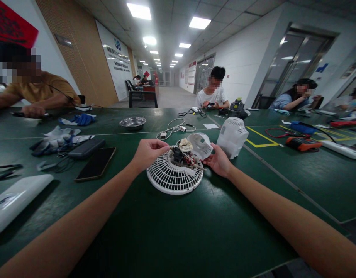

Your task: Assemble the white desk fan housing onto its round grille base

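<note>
The left hand (151,153), thumb and fingertip together, is at the round white slatted plastic grille (175,181); the right (220,162) pinches a curved white perforated plastic cover (200,144) above the grille's right rim. Right of the grille stands a white plastic housing (232,138); left, a black phone (95,164) and a white case marked "6" or "9" (20,202).

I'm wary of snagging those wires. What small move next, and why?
Probably ease the curved white piece slightly rightward with the right hand: that hand grips its edge, and the piece looks close to exposed wires above the round grille.
</note>
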